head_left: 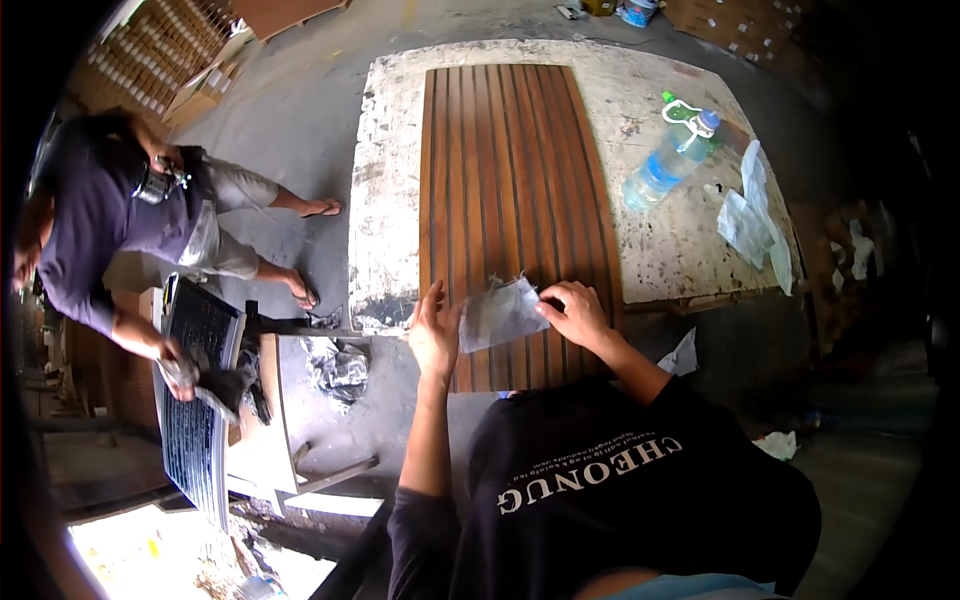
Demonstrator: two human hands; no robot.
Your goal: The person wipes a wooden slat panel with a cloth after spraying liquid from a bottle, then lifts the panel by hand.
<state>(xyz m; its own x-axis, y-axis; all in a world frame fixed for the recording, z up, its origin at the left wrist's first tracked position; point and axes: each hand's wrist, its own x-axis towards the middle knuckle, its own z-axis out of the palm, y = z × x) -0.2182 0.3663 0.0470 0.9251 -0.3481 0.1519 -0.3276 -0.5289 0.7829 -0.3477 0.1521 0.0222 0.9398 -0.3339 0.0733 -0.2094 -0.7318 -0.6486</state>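
A long brown wooden panel [510, 190] with dark grooves lies on a paint-stained white worktable, its near end reaching toward my body. Over that end I hold a thin grey piece of cloth [500, 315], roughly rectangular, with frayed edges. My right hand [580, 315] pinches its right side between thumb and fingertips. At the left side of the cloth, my left hand [434, 332] grips the edge near the thumb, its other fingers pointing up and away; part of that grip is hidden.
The worktable [385, 200] carries a plastic bottle [665, 165] of clear bluish liquid and a crumpled whitish cloth [748, 220] on the right. At left, a co-worker [120, 210] wipes a dark grooved panel [200, 340] with a rag [215, 385]. Crumpled plastic [335, 368] lies below.
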